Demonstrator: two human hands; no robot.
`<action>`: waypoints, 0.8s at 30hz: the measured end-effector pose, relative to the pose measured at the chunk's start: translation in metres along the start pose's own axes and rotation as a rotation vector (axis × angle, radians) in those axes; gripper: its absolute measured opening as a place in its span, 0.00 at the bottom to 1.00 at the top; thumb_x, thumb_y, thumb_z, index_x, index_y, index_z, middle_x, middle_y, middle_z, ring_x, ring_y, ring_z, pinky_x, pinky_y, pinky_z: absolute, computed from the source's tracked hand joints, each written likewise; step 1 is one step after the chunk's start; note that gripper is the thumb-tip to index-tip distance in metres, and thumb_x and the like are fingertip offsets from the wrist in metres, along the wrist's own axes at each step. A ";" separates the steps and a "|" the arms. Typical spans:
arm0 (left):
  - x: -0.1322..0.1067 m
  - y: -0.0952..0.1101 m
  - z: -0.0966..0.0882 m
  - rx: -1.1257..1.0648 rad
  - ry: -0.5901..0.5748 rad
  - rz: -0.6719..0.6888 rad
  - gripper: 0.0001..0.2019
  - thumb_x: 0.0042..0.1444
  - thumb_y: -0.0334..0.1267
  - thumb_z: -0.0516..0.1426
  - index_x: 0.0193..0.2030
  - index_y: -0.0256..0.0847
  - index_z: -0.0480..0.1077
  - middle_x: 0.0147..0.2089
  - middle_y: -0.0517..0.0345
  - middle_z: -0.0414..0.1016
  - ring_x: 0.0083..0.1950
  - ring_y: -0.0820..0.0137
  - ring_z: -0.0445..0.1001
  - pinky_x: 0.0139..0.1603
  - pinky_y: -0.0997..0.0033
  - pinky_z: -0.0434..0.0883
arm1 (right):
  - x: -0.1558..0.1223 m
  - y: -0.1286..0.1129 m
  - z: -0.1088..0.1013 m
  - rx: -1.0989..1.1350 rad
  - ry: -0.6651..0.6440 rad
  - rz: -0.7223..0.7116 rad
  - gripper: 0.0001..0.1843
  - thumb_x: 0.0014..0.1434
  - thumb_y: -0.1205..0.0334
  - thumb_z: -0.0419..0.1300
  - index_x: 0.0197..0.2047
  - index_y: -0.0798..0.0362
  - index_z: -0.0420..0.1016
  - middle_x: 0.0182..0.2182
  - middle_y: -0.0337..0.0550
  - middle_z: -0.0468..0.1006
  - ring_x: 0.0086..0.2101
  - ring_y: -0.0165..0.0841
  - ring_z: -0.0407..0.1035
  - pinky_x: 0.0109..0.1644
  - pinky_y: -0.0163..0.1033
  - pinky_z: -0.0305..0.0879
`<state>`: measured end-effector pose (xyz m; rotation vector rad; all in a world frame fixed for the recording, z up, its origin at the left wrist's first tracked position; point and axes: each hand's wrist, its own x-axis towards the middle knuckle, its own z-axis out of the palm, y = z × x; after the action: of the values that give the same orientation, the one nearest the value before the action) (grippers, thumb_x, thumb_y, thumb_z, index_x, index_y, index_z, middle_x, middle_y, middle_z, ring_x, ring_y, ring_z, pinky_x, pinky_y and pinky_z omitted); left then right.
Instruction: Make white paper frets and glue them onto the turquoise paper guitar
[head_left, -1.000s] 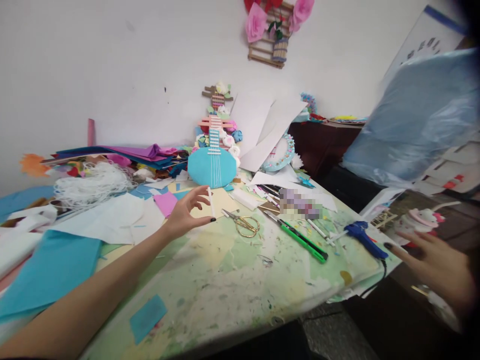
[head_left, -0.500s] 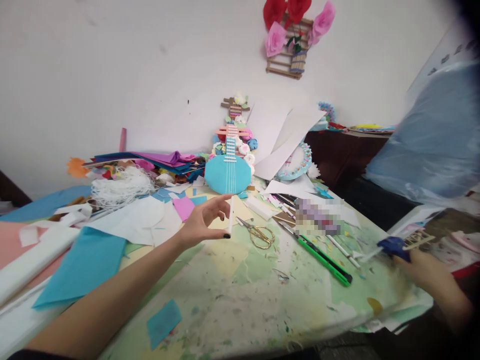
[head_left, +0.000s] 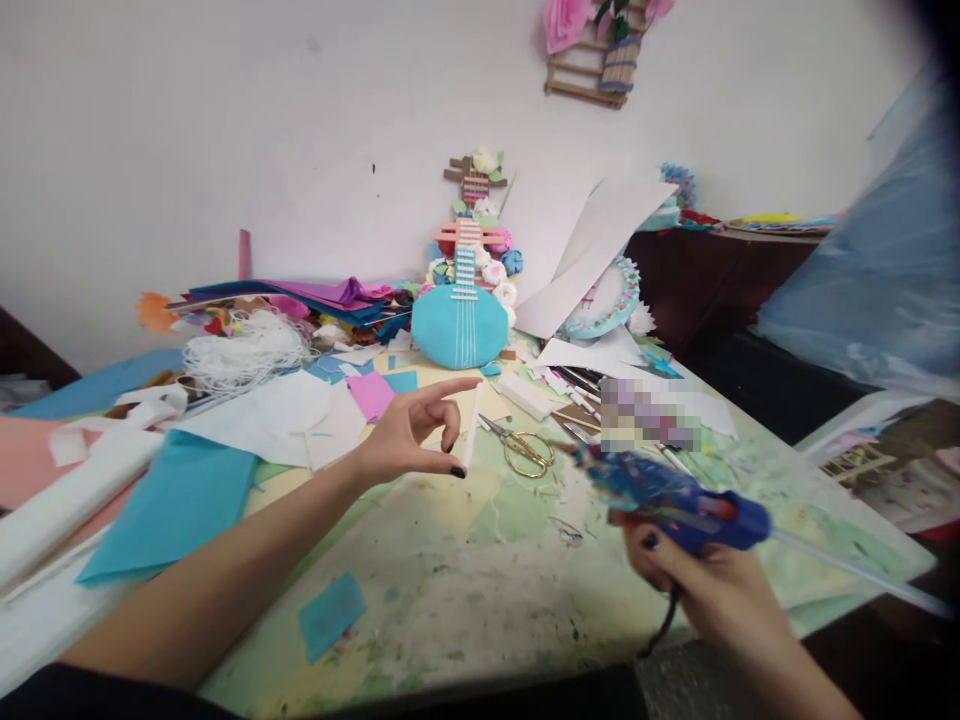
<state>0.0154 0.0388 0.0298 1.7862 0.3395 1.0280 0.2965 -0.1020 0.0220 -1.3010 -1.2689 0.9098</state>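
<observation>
Between thumb and forefinger, my left hand (head_left: 416,435) pinches a thin white strip (head_left: 473,430) by its two ends, held upright above the table. My right hand (head_left: 697,580) is wrapped round a blue glue gun (head_left: 675,500), somewhat blurred, with its nozzle pointing left toward the strip but apart from it. A clear glue stick (head_left: 862,572) sticks out of the gun's back. Gold-handled scissors (head_left: 529,453) lie on the table between the two hands. Behind them leans a blue paper lute (head_left: 460,327) with white strings.
Blue tissue paper (head_left: 176,510) and white sheets (head_left: 262,420) cover the left side, with a tangle of white string (head_left: 244,350) behind. A small blue paper piece (head_left: 332,615) lies near the front. A blue plastic bag (head_left: 862,270) bulges at the right.
My right hand has brought the glue gun from the far right edge in over the table, turning it leftward. The left hand keeps its pinch, the strip now slightly tilted. The view has dipped a little.
</observation>
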 end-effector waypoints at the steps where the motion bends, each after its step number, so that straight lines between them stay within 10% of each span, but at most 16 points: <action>1: 0.000 0.001 0.000 0.002 0.004 0.001 0.42 0.40 0.30 0.69 0.64 0.37 0.59 0.23 0.66 0.65 0.27 0.76 0.62 0.34 0.71 0.61 | -0.002 -0.005 0.017 0.047 -0.048 0.039 0.24 0.46 0.41 0.66 0.31 0.56 0.76 0.17 0.40 0.68 0.18 0.27 0.57 0.19 0.34 0.54; 6: -0.001 0.006 -0.004 0.013 0.009 0.012 0.42 0.41 0.29 0.69 0.64 0.39 0.59 0.23 0.66 0.65 0.28 0.75 0.62 0.36 0.71 0.61 | 0.003 -0.009 0.051 0.081 -0.196 -0.052 0.18 0.48 0.47 0.67 0.31 0.55 0.74 0.19 0.38 0.70 0.16 0.22 0.52 0.16 0.30 0.50; 24: 0.000 0.005 -0.002 -0.003 0.020 0.000 0.42 0.40 0.30 0.69 0.63 0.37 0.59 0.23 0.66 0.66 0.27 0.76 0.63 0.35 0.72 0.62 | 0.006 -0.001 0.057 -0.028 -0.092 -0.129 0.16 0.48 0.51 0.67 0.36 0.53 0.77 0.14 0.34 0.65 0.20 0.31 0.64 0.22 0.33 0.63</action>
<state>0.0130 0.0374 0.0340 1.7745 0.3503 1.0469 0.2423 -0.0866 0.0146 -1.1950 -1.4248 0.8716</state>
